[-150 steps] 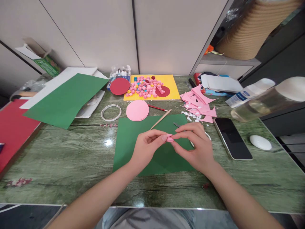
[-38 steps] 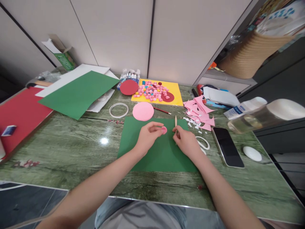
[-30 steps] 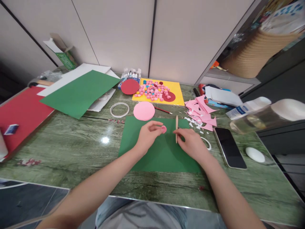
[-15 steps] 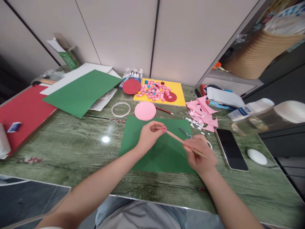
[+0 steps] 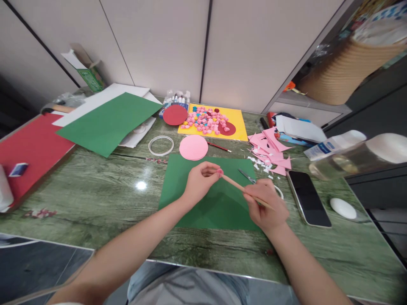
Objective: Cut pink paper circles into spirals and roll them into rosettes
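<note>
Above a green sheet of paper point(image 5: 216, 212), my left hand point(image 5: 201, 182) pinches a small pink piece of paper point(image 5: 220, 172) at the fingertips. My right hand point(image 5: 269, 205) is wrapped round a thin wooden stick point(image 5: 233, 183), whose far end meets the pink piece. Scissors point(image 5: 246, 175) lie on the green sheet, partly hidden by my right hand. Just beyond the sheet is a pink paper circle point(image 5: 193, 147), with a red pencil point(image 5: 219, 146) beside it. Many small pink, blue and yellow balls point(image 5: 206, 120) rest on a yellow sheet point(image 5: 240, 120).
Pink paper scraps point(image 5: 270, 148) and a phone point(image 5: 308, 198) lie on the right, near a white oval object point(image 5: 343, 208) and a clear bottle point(image 5: 337, 165). A tape roll point(image 5: 161, 145), a red circle point(image 5: 175, 115), green paper point(image 5: 111, 120) and red paper point(image 5: 34, 140) are leftward.
Almost nothing differs. Both hands keep their holds, and the pink piece and stick have shifted only very slightly.
</note>
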Motion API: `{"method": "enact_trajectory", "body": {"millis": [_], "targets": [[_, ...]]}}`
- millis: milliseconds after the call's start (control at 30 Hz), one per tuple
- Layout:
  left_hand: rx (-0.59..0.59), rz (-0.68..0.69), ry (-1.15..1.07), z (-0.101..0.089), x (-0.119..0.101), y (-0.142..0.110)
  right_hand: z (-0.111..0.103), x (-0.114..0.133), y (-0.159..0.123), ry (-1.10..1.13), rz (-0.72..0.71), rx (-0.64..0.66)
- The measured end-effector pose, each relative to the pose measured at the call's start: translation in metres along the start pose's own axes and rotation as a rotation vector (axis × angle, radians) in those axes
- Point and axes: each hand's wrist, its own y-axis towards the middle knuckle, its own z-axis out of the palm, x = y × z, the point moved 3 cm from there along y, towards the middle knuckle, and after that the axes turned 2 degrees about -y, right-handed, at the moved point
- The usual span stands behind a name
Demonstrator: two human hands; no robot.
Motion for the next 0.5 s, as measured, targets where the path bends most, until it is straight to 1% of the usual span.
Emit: {"method": "enact_trajectory", "body": {"millis": [400,500], "targets": [[-0.002,0.062,0.066,0.002,0.0,-0.002,-0.002,0.01,0.004,-0.042,-0.089,0.003],[0.0,0.069,0.071,0.002,0.0,-0.003,-0.003,0.014,0.008,-0.086,-0.1,0.038]]}}
